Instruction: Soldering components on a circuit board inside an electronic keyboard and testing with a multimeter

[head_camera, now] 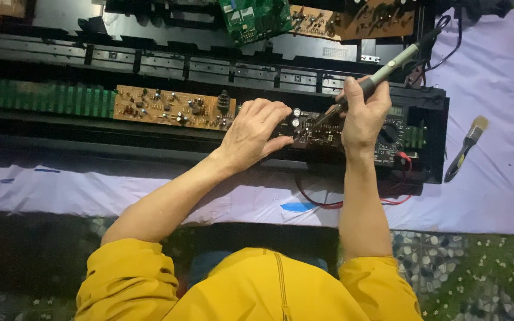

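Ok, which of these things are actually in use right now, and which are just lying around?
In use:
right hand gripping the soldering iron
left hand steadying the dark circuit board

Lying about:
paintbrush
brown circuit board
green circuit board
red wires

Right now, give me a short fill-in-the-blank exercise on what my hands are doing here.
1. The right hand holds a ____ iron.
2. The left hand rests on a dark circuit ____.
3. The paintbrush lies on the lilac cloth to the ____ of both hands.
Missing words: soldering; board; right
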